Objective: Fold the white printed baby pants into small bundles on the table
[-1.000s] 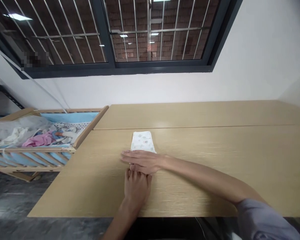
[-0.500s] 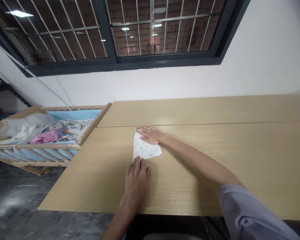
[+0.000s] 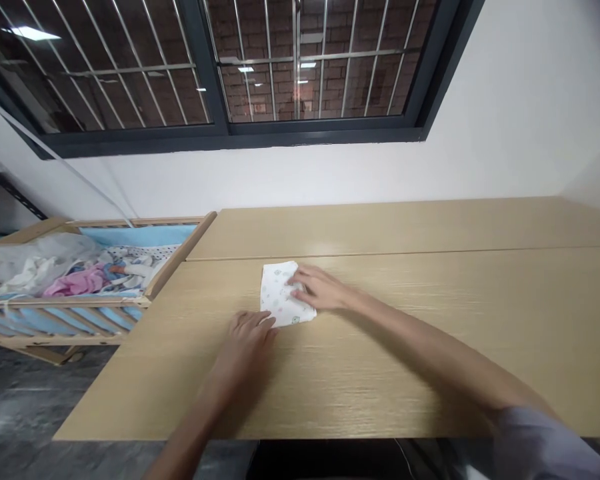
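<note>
A small folded white cloth [image 3: 279,295] with a faint green print lies flat on the wooden table. My right hand [image 3: 320,287] reaches in from the right, its bent fingertips and thumb apart and touching the cloth's right side. At the cloth's lower left corner is my left hand [image 3: 250,328], slightly blurred, with its fingers extended and their tips on the edge. Neither hand appears to have lifted the fabric. The underside of my left fingers is hidden.
The pale wooden table [image 3: 405,347] has a seam running across its far part. On the left stands a wooden crib [image 3: 180,257] with a blue lining, holding a pink cloth [image 3: 77,280] and other fabrics. A barred window [image 3: 305,80] is above the table.
My right hand has slid from the cloth's top to its right side, and its fingers are more bent. My left hand has shifted left along the lower edge. The cloth's upper right now shows.
</note>
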